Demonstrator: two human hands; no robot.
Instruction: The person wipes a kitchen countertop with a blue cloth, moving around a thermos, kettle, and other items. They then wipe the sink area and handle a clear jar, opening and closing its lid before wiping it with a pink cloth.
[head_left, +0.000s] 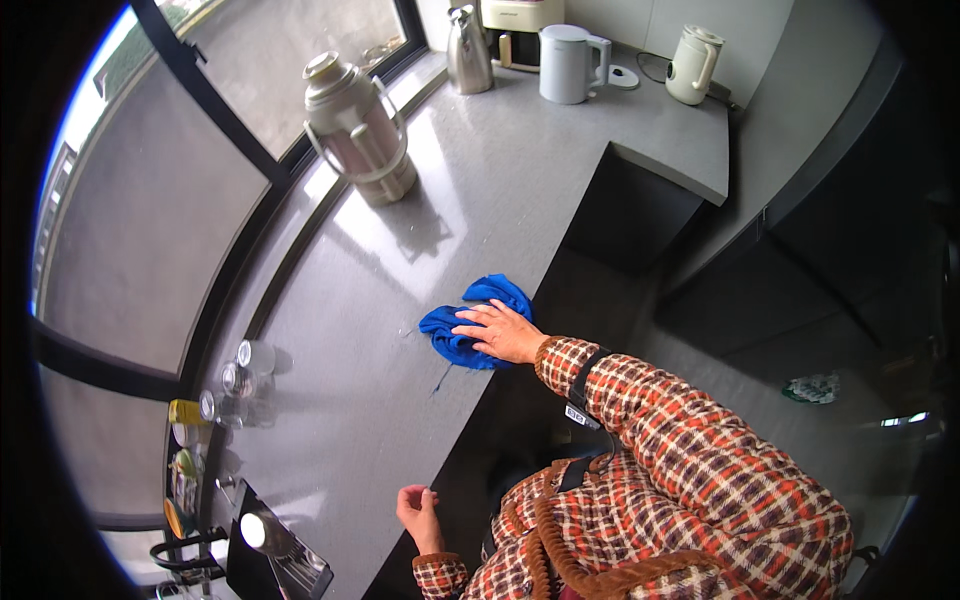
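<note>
My right hand (504, 332) lies palm down on a crumpled blue cloth (457, 346), pressing it against the grey countertop (360, 300) near its front edge. The fingers are slightly spread, and the cloth bunches around and beyond them. A thin dark wet-looking streak and small specks show on the counter beside the cloth. Lower in the view, my left hand (420, 516) hovers at the counter's front edge with loosely curled fingers. Nothing shows in it.
A large thermos flask (356, 135) stands by the window. Further back are a steel jug (469, 52), a white electric kettle (568, 66), a cream appliance (521, 34) and a cream jug-shaped appliance (691, 66). Several glasses (238, 381) line the sill side, near a black rack (259, 544).
</note>
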